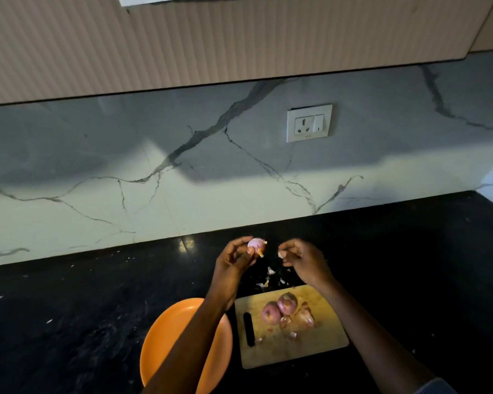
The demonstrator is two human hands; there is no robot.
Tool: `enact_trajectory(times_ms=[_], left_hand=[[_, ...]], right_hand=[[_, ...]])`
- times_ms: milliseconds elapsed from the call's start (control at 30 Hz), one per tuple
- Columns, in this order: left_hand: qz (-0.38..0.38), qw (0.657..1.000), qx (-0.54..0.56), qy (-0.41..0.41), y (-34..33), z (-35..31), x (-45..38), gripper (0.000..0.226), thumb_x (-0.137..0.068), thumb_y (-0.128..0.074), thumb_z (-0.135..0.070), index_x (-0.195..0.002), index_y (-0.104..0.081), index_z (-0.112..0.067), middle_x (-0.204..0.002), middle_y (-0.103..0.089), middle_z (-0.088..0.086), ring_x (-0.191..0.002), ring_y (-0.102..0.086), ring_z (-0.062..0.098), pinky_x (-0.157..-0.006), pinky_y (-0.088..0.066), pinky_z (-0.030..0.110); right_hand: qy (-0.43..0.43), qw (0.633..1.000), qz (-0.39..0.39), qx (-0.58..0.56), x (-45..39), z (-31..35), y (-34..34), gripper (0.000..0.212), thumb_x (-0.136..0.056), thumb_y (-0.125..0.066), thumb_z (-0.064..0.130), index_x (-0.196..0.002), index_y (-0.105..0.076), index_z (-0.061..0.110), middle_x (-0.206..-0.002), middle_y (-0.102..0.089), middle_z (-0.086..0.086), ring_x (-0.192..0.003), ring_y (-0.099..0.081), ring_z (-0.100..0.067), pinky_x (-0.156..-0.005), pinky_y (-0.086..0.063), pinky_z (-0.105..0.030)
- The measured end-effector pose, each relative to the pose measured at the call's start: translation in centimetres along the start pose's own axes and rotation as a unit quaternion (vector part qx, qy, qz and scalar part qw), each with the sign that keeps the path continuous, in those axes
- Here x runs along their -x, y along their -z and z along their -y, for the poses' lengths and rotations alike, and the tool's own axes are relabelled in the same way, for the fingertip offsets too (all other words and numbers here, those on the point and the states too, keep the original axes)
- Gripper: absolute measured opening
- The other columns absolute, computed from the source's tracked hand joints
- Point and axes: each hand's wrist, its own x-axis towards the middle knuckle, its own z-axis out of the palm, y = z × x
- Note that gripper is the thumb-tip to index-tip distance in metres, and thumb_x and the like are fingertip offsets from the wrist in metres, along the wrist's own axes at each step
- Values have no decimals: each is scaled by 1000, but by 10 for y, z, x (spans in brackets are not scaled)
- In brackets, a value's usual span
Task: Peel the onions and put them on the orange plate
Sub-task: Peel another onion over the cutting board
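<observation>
1. My left hand (pixel 234 258) fingers grip a half-peeled onion (pixel 256 245) at frame centre.
2. My right hand (pixel 302 258) fingers pinch a skin scrap (pixel 281 254), barely legible.
3. My left forearm hides part of the orange plate (pixel 165 331), lower centre; two onions (pixel 279 307) lie on the board (pixel 319 345).

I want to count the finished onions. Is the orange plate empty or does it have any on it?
Empty as far as shows: the orange plate has no onions on its bare part, though the left arm hides some of it.

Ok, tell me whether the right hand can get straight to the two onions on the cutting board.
Probably yes. The right hand hovers above the counter just beyond the cutting board, pinching only a scrap of peel. The two onions lie uncovered beneath its forearm, with nothing between.
</observation>
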Motion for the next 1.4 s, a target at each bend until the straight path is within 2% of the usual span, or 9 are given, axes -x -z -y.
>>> enact_trajectory(times_ms=[100,200,367,500,600,667,767,1300,1400], left_hand=[[-5,999,-50,-20,0,-1,2,26,-96,-62,-9,-122,-63,-9,-117,-73,6,-112,-68,20,-90,-54,26],[-7,995,-95,-37,-3,-1,3,22,-93,-65,-5,-113,-67,-14,-107,-77,0,-102,-71,13,-87,-54,21],[-21,994,-101,-42,-9,0,1,20,-92,-67,-1,-109,-67,-11,-98,-78,0,-95,-73,12,-82,-55,19],[-18,994,-99,-49,-9,-2,2,19,-90,-69,0,-107,-66,-9,-98,-77,3,-94,-73,13,-80,-55,20],[-12,993,-111,-48,-5,0,1,20,-89,-69,1,-107,-66,-7,-95,-77,1,-92,-73,11,-79,-55,19],[-7,992,-115,-46,-4,0,1,21,-90,-69,1,-107,-66,-9,-94,-77,-4,-91,-72,8,-79,-54,18],[3,991,-125,-49,-4,1,1,21,-91,-69,-2,-109,-66,-13,-99,-77,-5,-96,-72,8,-82,-54,19],[1,986,-158,-53,2,6,0,20,-90,-73,-13,-108,-69,-21,-105,-76,-4,-101,-71,12,-86,-55,24],[-1,986,-156,-52,2,6,-2,21,-90,-72,-11,-109,-69,-20,-105,-76,-3,-101,-71,12,-85,-55,23]], right_hand=[[21,994,20,103,5,-7,0,25,-96,-58,-2,-99,-76,16,-91,-75,1,-86,-71,-12,-76,-51,-10],[28,999,12,20,6,6,-3,14,-98,-63,16,-107,-73,20,-96,-74,3,-87,-72,-14,-75,-53,-15],[31,992,58,-111,3,25,-16,7,-93,-71,31,-99,-74,32,-100,-77,0,-97,-73,-17,-81,-59,-31],[43,991,54,-111,2,20,-18,24,-72,-72,61,-93,-76,49,-104,-78,4,-104,-72,-15,-92,-58,-39],[45,991,51,-114,5,20,-18,11,-83,-75,42,-94,-77,42,-105,-78,2,-105,-72,-18,-96,-56,-48],[46,992,45,-106,6,19,-17,18,-90,-74,20,-95,-77,37,-103,-78,3,-103,-73,-17,-96,-56,-51],[49,996,23,-77,8,20,-15,25,-90,-73,8,-91,-75,33,-95,-78,5,-95,-74,-14,-91,-59,-49],[53,998,1,-36,11,25,-17,15,-87,-76,9,-87,-73,24,-82,-77,1,-80,-76,-15,-82,-62,-47],[53,998,-10,-27,12,29,-18,14,-85,-80,12,-88,-71,23,-80,-76,1,-78,-74,-10,-79,-62,-39]])
